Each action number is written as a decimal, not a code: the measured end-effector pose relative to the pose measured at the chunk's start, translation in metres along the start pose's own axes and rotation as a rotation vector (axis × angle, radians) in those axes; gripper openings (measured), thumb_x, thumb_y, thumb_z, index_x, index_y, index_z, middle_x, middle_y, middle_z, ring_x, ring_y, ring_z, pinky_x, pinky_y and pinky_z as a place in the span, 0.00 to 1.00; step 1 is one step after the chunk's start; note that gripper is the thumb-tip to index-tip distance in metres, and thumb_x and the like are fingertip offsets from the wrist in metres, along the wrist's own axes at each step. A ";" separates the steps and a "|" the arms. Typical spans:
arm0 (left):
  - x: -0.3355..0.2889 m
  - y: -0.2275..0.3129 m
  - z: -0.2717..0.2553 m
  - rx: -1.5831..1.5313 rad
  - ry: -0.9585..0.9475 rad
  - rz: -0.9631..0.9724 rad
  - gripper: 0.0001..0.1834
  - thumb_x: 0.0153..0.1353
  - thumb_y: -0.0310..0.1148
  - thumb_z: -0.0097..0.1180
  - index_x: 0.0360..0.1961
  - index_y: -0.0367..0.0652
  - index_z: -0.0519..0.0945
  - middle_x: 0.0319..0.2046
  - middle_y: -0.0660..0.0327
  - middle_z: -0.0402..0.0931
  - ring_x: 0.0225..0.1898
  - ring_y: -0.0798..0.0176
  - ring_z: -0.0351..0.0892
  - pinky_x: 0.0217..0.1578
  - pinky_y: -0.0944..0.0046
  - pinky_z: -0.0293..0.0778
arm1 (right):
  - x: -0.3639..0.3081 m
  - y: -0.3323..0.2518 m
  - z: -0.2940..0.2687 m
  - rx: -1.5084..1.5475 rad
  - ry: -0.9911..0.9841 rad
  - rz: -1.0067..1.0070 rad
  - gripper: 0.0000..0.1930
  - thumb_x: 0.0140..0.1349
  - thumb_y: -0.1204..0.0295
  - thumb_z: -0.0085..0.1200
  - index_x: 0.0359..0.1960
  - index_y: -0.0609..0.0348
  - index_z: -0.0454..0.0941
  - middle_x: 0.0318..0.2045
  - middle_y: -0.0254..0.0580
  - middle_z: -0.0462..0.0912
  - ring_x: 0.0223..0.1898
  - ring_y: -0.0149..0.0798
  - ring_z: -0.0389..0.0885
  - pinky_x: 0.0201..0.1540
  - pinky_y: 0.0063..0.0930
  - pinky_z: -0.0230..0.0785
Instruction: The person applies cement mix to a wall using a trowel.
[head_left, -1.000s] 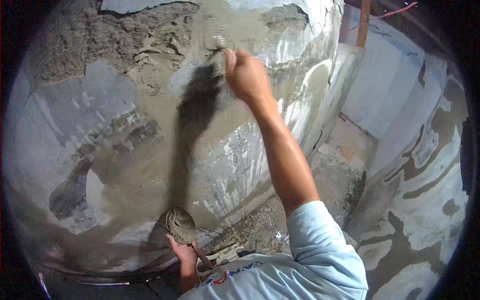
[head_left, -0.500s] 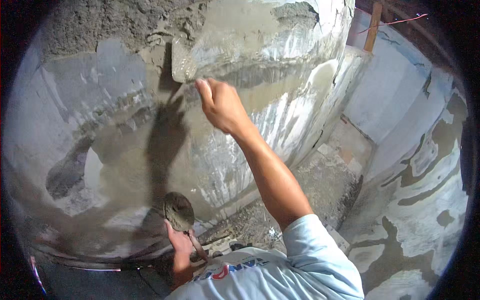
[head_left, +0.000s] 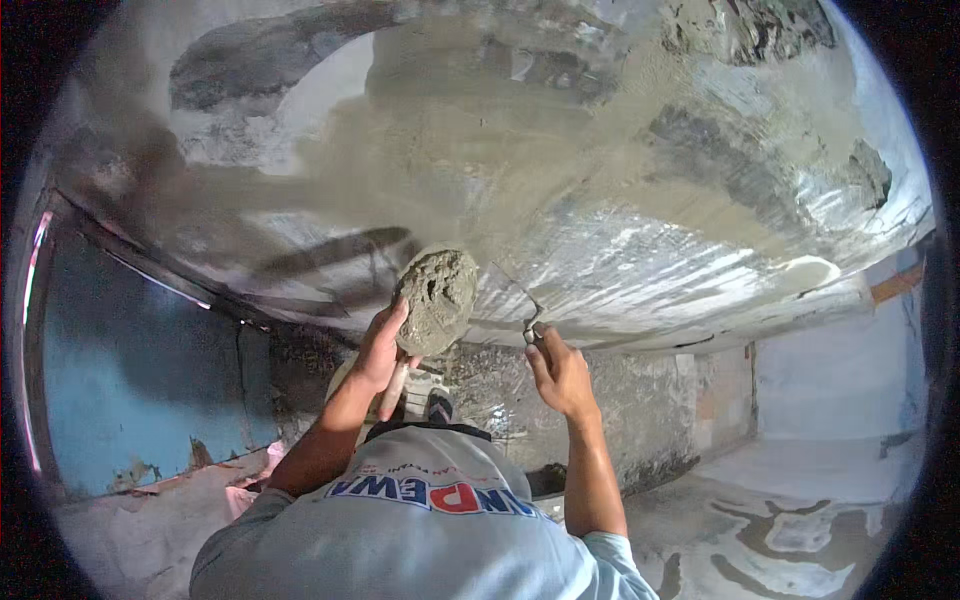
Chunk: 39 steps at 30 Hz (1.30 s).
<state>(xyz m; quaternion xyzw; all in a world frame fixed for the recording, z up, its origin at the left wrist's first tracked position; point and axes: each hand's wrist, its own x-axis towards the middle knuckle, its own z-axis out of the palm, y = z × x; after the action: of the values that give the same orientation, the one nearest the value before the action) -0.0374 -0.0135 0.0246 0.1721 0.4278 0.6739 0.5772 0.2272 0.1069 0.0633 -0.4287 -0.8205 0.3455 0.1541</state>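
My left hand [head_left: 378, 348] is closed on a round mortar hawk [head_left: 438, 302], held in front of my shirt. Grey wet mortar, pitted and lumpy, covers its face, and a pale handle shows below the fingers. In my right hand [head_left: 566, 378] is a trowel [head_left: 537, 312], gripped by its handle. Its thin blade is seen nearly edge-on, pointing up and left toward the hawk, with a gap between them. Beyond both tools rises a wall [head_left: 450, 150] patched with damp grey plaster; neither tool clearly touches it.
Rough mortar lumps [head_left: 770, 30] cling to the wall at the upper right. A blue panel [head_left: 150, 360] stands at the left. Below the wall runs a dirty, debris-strewn floor [head_left: 640, 400]. At the lower right lies a pale surface with grey patches [head_left: 800, 530].
My right hand has come down from the upper wall with the trowel, close to the hawk. My left hand holds the hawk higher in view. The view has swung left and down.
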 end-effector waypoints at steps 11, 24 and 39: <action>-0.024 0.016 -0.002 0.112 -0.050 -0.104 0.29 0.75 0.57 0.41 0.53 0.41 0.79 0.32 0.64 0.82 0.19 0.73 0.76 0.11 0.71 0.63 | 0.023 0.026 -0.011 -0.162 0.263 -0.385 0.19 0.63 0.73 0.61 0.57 0.48 0.79 0.38 0.44 0.80 0.35 0.55 0.81 0.34 0.42 0.73; -0.017 0.003 0.003 0.229 0.022 -0.114 0.27 0.74 0.57 0.43 0.45 0.43 0.80 0.28 0.65 0.80 0.17 0.73 0.72 0.12 0.71 0.61 | 0.003 0.048 0.024 -0.096 0.174 -0.416 0.19 0.61 0.73 0.61 0.55 0.46 0.81 0.38 0.42 0.81 0.35 0.55 0.82 0.34 0.44 0.74; 0.037 -0.030 0.029 -0.130 -0.053 -0.132 0.34 0.66 0.69 0.47 0.55 0.52 0.76 0.40 0.69 0.80 0.30 0.70 0.76 0.18 0.69 0.61 | -0.038 0.010 0.067 0.823 0.023 0.054 0.23 0.73 0.73 0.52 0.68 0.59 0.70 0.38 0.31 0.79 0.33 0.25 0.76 0.35 0.24 0.71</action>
<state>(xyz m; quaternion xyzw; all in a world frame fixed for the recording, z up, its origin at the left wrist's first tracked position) -0.0076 0.0305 0.0088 0.1235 0.3779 0.6560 0.6416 0.2185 0.0510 0.0105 -0.3565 -0.6005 0.6438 0.3127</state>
